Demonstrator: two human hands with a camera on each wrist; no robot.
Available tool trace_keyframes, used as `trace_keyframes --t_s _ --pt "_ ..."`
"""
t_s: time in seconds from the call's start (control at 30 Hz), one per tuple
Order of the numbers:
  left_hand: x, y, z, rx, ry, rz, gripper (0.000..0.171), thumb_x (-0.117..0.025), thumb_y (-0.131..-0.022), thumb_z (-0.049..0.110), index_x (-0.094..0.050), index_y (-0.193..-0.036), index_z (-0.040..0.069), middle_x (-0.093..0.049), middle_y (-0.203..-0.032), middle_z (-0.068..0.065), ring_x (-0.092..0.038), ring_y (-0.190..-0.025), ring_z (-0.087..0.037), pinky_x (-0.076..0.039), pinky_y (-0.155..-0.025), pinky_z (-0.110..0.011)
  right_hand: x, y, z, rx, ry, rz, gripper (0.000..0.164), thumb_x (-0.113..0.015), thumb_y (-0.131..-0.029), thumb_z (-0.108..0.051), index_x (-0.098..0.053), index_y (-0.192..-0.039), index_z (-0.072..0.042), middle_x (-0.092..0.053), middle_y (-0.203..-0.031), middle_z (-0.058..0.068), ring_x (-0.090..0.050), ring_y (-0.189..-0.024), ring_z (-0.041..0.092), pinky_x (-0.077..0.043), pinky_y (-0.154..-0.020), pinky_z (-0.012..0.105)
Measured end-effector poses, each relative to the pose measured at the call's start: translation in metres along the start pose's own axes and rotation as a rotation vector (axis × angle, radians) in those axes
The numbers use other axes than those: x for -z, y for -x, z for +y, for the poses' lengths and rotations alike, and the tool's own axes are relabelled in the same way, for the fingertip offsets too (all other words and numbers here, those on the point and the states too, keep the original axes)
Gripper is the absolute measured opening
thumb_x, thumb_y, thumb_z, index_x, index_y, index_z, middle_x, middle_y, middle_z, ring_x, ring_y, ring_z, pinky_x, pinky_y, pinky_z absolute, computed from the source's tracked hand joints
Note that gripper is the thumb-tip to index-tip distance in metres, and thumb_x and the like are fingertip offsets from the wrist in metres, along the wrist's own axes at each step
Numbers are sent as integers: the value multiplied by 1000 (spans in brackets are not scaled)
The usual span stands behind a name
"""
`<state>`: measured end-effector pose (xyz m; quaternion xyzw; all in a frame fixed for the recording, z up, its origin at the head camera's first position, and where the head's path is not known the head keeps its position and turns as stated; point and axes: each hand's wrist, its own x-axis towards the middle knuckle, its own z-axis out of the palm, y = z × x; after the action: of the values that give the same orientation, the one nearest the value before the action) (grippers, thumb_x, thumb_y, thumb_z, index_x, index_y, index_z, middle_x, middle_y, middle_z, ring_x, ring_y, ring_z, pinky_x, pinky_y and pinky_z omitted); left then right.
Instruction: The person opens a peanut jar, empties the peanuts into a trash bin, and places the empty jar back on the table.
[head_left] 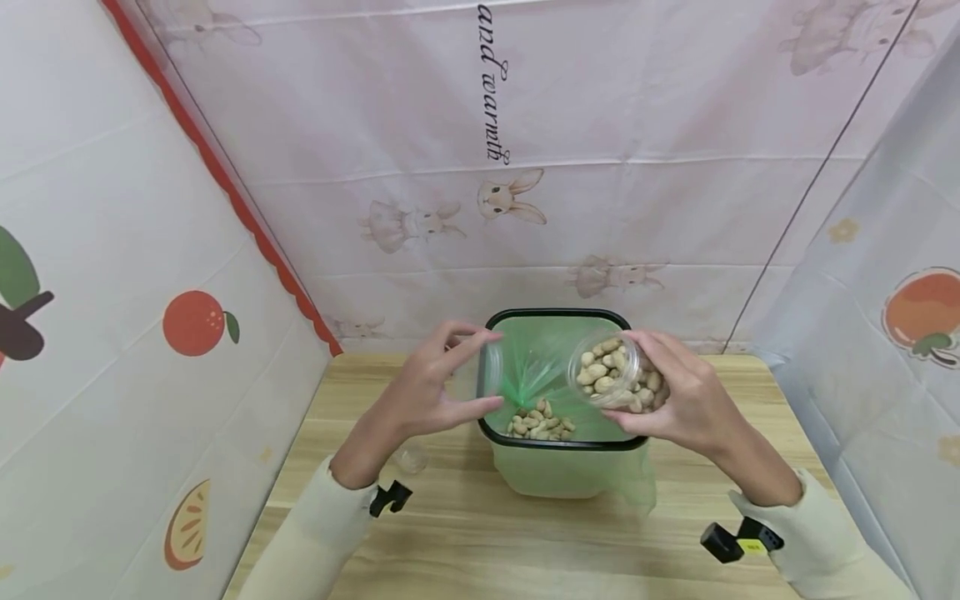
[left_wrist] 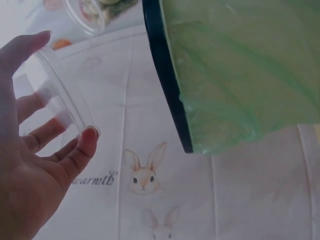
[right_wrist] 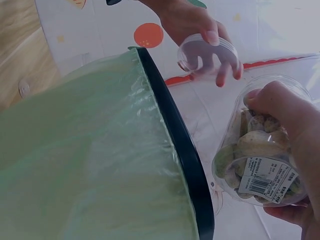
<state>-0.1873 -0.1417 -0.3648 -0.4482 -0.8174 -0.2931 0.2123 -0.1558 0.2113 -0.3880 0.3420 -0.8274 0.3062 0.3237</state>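
Observation:
My left hand grips a clear round plastic lid by its edges, thumb and fingers spread across it, at the left of the bin's opening. A clear plastic jar of unshelled peanuts is in my right hand, tilted with its mouth toward the left, over the right side of the bin. In the right wrist view, a barcode label shows on the jar's base. Beneath both hands stands a bin with a black rim and a green bag lining it. A pile of peanuts lies inside the bag.
The bin stands on a wood-grain table. A small clear round object lies on the table left of the bin. Printed cloth walls with rabbits and fruit enclose the back and both sides.

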Motion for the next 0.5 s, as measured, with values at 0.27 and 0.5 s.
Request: trace_keyframes --t_s 0.27,0.5 --pt "5 27 -14 92 -53 37 75 -90 -77 32 -61 -144 17 -60 -129 -10 -62 -117 -23 -56 -93 -43 2 -1 9 70 20 73 85 -65 -87 -67 -65 -128 8 -70 -117 22 -68 -100 32 -41 -102 2" --pt "6 53 -24 179 -81 47 75 -91 -76 33 -62 -145 20 -61 -131 -7 -61 -119 -22 -55 -93 -42 5 1 17 81 50 87 87 -65 -86 -69 -66 -127 8 -71 -116 23 -68 -99 35 -38 -103 2"
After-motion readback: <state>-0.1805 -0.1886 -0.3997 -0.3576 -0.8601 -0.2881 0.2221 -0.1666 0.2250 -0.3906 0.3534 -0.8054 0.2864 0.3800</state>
